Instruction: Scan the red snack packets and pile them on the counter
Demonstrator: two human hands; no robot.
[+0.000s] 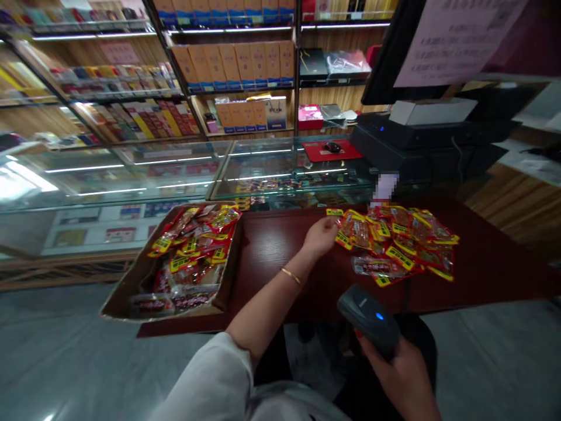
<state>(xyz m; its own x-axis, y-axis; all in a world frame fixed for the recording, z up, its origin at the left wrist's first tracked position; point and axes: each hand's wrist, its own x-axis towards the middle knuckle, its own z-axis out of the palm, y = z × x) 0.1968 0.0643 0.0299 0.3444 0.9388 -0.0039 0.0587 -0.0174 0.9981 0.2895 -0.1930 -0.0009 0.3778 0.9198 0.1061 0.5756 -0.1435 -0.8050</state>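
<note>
My left hand reaches across the table to the left edge of a pile of snack packets. Its fingers are closed on a red and yellow snack packet there; the fingertips are partly hidden. Wrapped in my right hand is a dark barcode scanner with a blue light, held low in front of the table edge. To the left, a cardboard box holds many similar packets, with a few clear-wrapped ones near its front.
The dark red table adjoins a glass display counter. A computer mouse rests on a red pad. At the right stand a monitor with a paper sheet and black equipment. Shelves of boxes line the back.
</note>
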